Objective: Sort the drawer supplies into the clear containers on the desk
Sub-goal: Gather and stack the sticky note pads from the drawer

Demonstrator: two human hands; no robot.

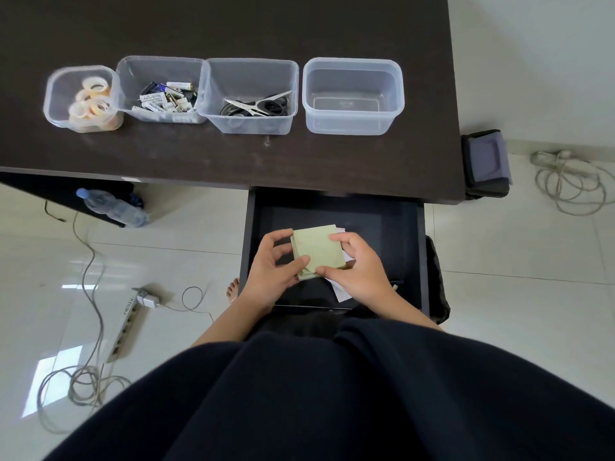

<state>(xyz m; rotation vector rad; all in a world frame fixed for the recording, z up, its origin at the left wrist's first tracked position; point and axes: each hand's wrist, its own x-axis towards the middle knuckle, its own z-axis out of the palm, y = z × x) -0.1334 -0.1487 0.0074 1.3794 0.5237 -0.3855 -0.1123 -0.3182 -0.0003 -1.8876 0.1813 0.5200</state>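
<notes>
A pale green stack of sticky notes [316, 249] is held over the open dark drawer [382, 224]. My left hand [269, 271] grips its left edge and my right hand [357, 271] grips its right and near edge. White paper slips [341, 291] lie beneath in the drawer. On the dark desk [233, 154] stands a row of clear containers: one with tape rolls [85, 98], one with batteries [161, 91], one with scissors and black rings [251, 94], and an empty one [352, 94] at the right.
On the floor to the left lie a water bottle [113, 207], a power strip [128, 324] with a charger, and loose cables [83, 384]. A dark bag [487, 161] and coiled white cord [569, 181] sit right of the desk. My dark-clothed lap fills the foreground.
</notes>
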